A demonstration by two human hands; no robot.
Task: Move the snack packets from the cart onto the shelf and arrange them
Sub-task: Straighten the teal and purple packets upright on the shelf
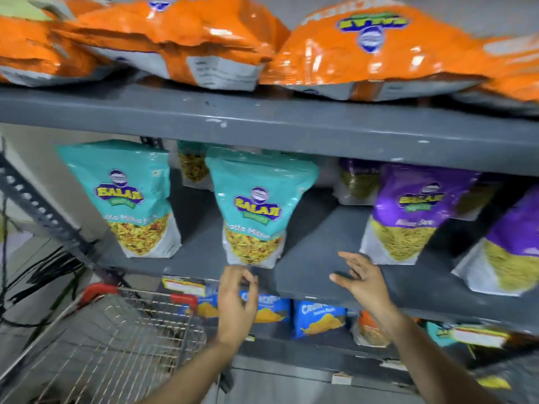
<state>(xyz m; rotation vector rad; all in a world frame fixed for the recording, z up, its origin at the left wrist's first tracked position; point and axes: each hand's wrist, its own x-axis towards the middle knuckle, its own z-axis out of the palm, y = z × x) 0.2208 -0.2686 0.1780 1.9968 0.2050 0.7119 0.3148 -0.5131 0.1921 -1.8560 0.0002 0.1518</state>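
Observation:
Two teal snack packets stand upright on the grey middle shelf (pixel 315 258): one at the left (pixel 131 196), one in the middle (pixel 256 211) at the shelf's front edge. My left hand (pixel 236 304) is just below the middle teal packet, fingers curled and apart, holding nothing. My right hand (pixel 361 281) hovers open over the shelf's front edge, between the teal packet and a purple packet (pixel 414 214). The wire cart (pixel 110 345) with red handle ends sits at the lower left; no packets show in its visible part.
Orange packets (pixel 379 48) lie flat on the top shelf. More purple packets (pixel 510 246) stand at the right. Blue packets (pixel 318 316) and others fill the lower shelf. A perforated metal upright (pixel 38 205) and dark cables (pixel 43 275) are at the left.

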